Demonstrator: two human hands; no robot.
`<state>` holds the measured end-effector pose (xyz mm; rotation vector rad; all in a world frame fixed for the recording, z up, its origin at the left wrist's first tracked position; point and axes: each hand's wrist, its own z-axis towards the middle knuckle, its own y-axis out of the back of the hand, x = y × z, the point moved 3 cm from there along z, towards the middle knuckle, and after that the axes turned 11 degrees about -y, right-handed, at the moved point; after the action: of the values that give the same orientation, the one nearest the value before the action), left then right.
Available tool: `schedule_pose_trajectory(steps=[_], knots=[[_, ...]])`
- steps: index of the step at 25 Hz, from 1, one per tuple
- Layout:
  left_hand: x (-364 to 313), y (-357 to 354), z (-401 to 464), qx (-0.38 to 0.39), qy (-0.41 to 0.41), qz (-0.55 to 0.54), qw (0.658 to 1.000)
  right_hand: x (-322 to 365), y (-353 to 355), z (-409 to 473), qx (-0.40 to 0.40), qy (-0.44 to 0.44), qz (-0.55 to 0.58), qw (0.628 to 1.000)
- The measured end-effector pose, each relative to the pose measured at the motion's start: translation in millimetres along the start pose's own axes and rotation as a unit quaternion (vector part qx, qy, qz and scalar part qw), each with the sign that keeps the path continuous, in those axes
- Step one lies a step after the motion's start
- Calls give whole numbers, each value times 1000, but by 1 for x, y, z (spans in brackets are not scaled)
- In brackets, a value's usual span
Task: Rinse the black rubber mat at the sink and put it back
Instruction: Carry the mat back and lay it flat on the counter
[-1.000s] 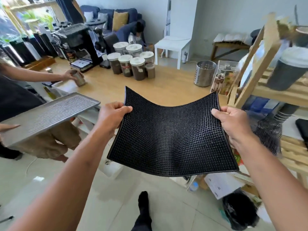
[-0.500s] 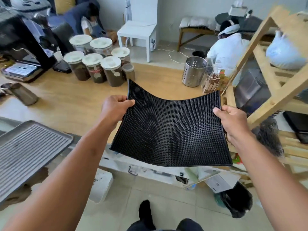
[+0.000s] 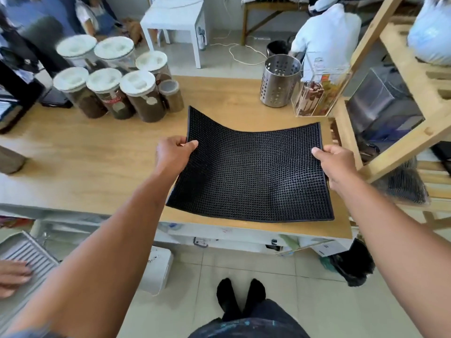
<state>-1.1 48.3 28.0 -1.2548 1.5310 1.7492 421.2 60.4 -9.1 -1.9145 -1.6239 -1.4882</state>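
Observation:
The black rubber mat (image 3: 251, 174), square and covered in small studs, sags in the middle just above the right end of the wooden counter (image 3: 97, 162). My left hand (image 3: 173, 152) grips its left edge near the far corner. My right hand (image 3: 334, 162) grips its right edge. The mat's near edge lies at or just over the counter's front edge; whether it touches the wood I cannot tell. No sink is in view.
Several white-lidded jars (image 3: 136, 93) stand at the counter's back left. A perforated steel holder (image 3: 279, 79) and a clear box (image 3: 317, 93) stand at the back right. A wooden shelf frame (image 3: 400, 93) rises on the right. Another person's hand (image 3: 12, 276) holds a metal tray (image 3: 34, 257) at lower left.
I have stepped closer to the counter and lowered the mat over its right end. The other person's metal tray has slid toward the lower left.

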Motion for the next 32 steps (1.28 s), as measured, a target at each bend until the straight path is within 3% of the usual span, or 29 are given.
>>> schedule_pose_trajectory(steps=[6, 13, 18, 23, 32], knots=[[50, -6, -15, 9, 28, 162, 986, -50, 9, 6, -3, -12, -146, 989], [77, -19, -74, -50, 22, 243, 969, -89, 8, -38, -62, 83, -257, 961], [82, -11, -82, -59, 37, 248, 966, -98, 17, -50, -35, 86, -279, 956], [94, 1, -99, -95, 22, 177, 979, -111, 29, -60, -4, 84, -257, 963], [101, 14, -108, -91, 29, 160, 983, -120, 36, -66, 24, 60, -218, 974]])
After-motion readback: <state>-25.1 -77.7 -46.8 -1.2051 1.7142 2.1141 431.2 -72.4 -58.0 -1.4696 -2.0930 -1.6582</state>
